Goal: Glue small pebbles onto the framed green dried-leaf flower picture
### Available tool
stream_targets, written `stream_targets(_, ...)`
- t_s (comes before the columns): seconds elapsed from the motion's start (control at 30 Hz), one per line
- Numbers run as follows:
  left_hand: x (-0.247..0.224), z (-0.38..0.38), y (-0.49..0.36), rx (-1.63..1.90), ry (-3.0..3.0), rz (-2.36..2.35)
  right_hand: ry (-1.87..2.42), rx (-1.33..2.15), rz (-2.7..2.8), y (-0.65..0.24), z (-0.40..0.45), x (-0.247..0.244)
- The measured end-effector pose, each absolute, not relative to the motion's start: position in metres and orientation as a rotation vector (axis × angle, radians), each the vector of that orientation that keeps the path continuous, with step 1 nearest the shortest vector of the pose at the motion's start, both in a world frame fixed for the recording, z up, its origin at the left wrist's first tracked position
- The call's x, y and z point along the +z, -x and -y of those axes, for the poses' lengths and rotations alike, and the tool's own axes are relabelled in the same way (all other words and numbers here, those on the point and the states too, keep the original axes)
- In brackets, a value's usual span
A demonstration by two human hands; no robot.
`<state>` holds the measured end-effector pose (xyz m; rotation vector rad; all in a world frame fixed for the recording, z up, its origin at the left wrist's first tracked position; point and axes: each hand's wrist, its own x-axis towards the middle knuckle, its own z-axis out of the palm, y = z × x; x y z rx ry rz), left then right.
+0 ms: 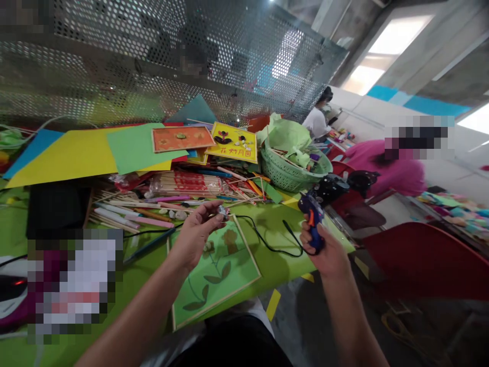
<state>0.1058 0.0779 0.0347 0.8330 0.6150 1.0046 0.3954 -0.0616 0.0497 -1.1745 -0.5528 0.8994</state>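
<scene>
My left hand (198,229) pinches a small grey-and-white piece (222,211), perhaps a pebble or shell, between thumb and fingertips. On the right, my right hand (324,247) is wrapped round a dark blue hot glue gun (315,229) with an orange trigger, held up past the table edge. Below my left hand lies a green picture card (233,275) with a thin pale stick frame. Brown and dark green flower and leaf shapes (219,273) are on it. My left forearm covers part of its left side. A black cord (267,248) runs across the green tabletop.
Pens and sticks (133,216) lie behind the card, beside wrapped sticks (187,182). Coloured sheets (69,155), an orange picture (164,140) and a yellow picture (237,145) lean further back. A green basket (282,171) stands right. Two people sit beyond, near a red chair (431,260).
</scene>
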Motion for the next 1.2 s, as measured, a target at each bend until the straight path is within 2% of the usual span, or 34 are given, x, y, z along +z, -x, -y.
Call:
stream_targets(0.2,0.036,-0.078,-0.106,1.018,-0.746,-0.571,1.005,0.94,0.641,-0.38,0.06,0.065)
stream_targets(0.5,0.033,-0.082,-0.102,1.003,-0.701,-0.471,1.198,1.021,0.927,-0.381,0.017,0.051)
stream_targets(0.83,0.025,-0.09,-0.097,1.035,-0.699,-0.503,1.146,1.176,1.145,-0.362,-0.039,0.074)
stream_targets(1.2,0.024,-0.091,-0.099,1.029,-0.718,-0.556,1.115,1.336,1.267,-0.36,-0.034,0.042)
